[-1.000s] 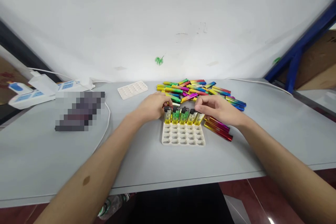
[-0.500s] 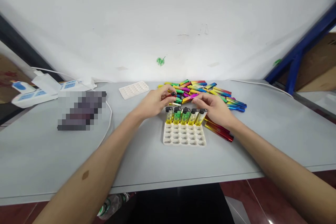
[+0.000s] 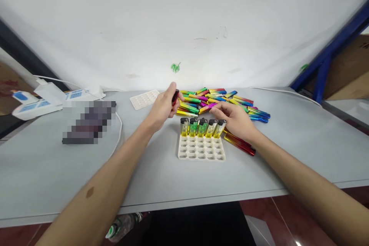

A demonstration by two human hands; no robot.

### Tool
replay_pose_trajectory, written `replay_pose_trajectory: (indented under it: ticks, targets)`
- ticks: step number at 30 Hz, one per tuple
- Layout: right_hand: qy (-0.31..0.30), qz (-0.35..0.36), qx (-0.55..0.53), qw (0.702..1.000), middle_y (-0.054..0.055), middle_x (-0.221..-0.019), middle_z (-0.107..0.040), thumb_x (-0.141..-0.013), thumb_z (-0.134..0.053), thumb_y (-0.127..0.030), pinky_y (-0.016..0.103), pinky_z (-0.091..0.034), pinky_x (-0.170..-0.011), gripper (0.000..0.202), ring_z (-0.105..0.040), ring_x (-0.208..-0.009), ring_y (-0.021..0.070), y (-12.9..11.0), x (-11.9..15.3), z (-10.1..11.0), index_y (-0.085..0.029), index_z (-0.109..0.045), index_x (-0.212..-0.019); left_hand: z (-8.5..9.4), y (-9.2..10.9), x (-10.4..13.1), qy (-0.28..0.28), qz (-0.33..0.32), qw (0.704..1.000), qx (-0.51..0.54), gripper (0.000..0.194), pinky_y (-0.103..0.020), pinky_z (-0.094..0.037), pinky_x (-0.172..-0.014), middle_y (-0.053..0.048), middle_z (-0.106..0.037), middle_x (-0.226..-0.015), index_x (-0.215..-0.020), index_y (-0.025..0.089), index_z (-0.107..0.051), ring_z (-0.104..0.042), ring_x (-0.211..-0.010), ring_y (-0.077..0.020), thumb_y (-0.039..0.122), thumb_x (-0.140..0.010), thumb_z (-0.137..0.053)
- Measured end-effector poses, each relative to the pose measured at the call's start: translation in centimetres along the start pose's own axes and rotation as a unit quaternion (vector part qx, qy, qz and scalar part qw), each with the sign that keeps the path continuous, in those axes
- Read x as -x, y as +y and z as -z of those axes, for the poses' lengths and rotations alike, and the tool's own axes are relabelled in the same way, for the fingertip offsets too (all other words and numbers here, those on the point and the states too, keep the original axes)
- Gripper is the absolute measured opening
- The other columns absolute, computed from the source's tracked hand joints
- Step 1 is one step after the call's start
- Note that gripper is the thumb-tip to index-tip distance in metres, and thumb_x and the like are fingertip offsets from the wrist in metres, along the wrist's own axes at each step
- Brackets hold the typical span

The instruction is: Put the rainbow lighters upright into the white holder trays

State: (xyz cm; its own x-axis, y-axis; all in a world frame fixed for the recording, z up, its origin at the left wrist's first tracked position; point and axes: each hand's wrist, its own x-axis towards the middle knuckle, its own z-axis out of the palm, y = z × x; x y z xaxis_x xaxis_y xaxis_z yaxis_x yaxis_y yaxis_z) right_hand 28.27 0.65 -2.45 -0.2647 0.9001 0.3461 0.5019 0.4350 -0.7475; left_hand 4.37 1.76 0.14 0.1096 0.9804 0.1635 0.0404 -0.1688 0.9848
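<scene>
My left hand [image 3: 164, 105] is raised at the near left of the pile, its fingers wrapped round a red lighter [image 3: 175, 98] with a dark top. My right hand [image 3: 238, 119] is closed at the pile's front, thumb and fingers pinching one end of a shiny magenta-and-yellow sleeve [image 3: 206, 108]. Between my forearms sits a white holed tray [image 3: 201, 148]. Several clear and green lighters [image 3: 202, 127] with black tops stand upright in its far row. The pile [image 3: 191, 100] behind consists of shiny multicoloured sleeves.
A second white holed tray [image 3: 144, 99] lies at the back left. Further left are a white power strip [image 3: 77, 94], a cable and a pixelated dark object [image 3: 89, 122]. Two red-and-gold sleeves [image 3: 240, 144] lie right of the near tray. A white wall [image 3: 184, 27] rises behind.
My left hand has moved left and up from the pile and turned, carrying the red lighter. My right hand has stayed almost still with the magenta-and-yellow sleeve.
</scene>
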Motion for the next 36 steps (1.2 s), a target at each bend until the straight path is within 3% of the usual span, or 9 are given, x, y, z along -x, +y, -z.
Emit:
replay_pose_trajectory:
  ticks: [4,11,16,22,29,36]
  targets:
    - [-0.005,0.013,0.005,1.000,0.003,-0.085,-0.070,-0.095,-0.054,-0.049,0.029,-0.042,-0.063,0.035,-0.056,-0.069,0.0155,-0.1,0.1,-0.1,-0.019,-0.069,-0.086,-0.2,0.1,-0.1,0.025,0.032,0.998,0.047,0.054,-0.019,-0.017,-0.037,0.006,-0.030,-0.045,-0.062,0.019,-0.045,-0.024,-0.036,-0.0056,0.063,-0.093,-0.039]
    - [-0.019,0.020,0.025,0.999,0.001,-0.072,-0.065,-0.095,-0.054,-0.046,0.028,-0.040,-0.058,0.033,-0.053,-0.063,0.0141,0.0,0.1,-0.2,-0.018,-0.065,-0.080,-0.4,1.0,-0.1,0.066,0.037,0.993,0.095,0.033,-0.017,-0.013,-0.036,0.008,-0.026,-0.042,-0.065,0.021,-0.041,-0.020,-0.032,-0.0059,0.039,-0.093,-0.036]
    - [-0.019,0.027,0.035,0.999,0.000,-0.070,-0.063,-0.095,-0.054,-0.044,0.027,-0.039,-0.057,0.031,-0.052,-0.062,0.0136,-0.1,0.1,-0.1,-0.019,-0.065,-0.080,-0.7,1.3,0.2,0.065,0.018,0.989,0.128,0.025,-0.015,-0.014,-0.036,0.008,-0.027,-0.041,-0.069,0.022,-0.040,-0.021,-0.031,-0.0059,0.032,-0.091,-0.036]
    - [-0.021,0.027,0.038,0.999,0.000,-0.070,-0.063,-0.095,-0.055,-0.043,0.027,-0.039,-0.057,0.030,-0.052,-0.062,0.0132,0.1,0.2,-0.1,-0.019,-0.064,-0.079,-0.8,1.2,0.3,0.050,0.018,0.988,0.142,0.025,-0.016,-0.016,-0.036,0.008,-0.030,-0.041,-0.071,0.022,-0.043,-0.022,-0.031,-0.0063,0.034,-0.092,-0.037]
    - [-0.023,0.035,0.043,0.998,0.001,-0.074,-0.066,-0.095,-0.054,-0.043,0.028,-0.040,-0.059,0.030,-0.053,-0.063,0.0138,0.1,0.2,-0.1,-0.019,-0.067,-0.083,-0.8,0.2,0.2,0.048,0.021,0.991,0.121,0.047,-0.018,-0.018,-0.036,0.007,-0.034,-0.044,-0.069,0.020,-0.048,-0.024,-0.034,-0.0052,0.057,-0.096,-0.037]
    - [-0.027,0.037,0.039,0.998,0.000,-0.071,-0.064,-0.095,-0.054,-0.043,0.028,-0.040,-0.059,0.031,-0.051,-0.062,0.0136,0.1,0.2,0.0,-0.019,-0.064,-0.079,-1.0,0.6,0.1,0.054,0.037,0.991,0.115,0.032,-0.016,-0.016,-0.035,0.007,-0.031,-0.041,-0.068,0.020,-0.045,-0.023,-0.031,-0.0057,0.038,-0.093,-0.038]
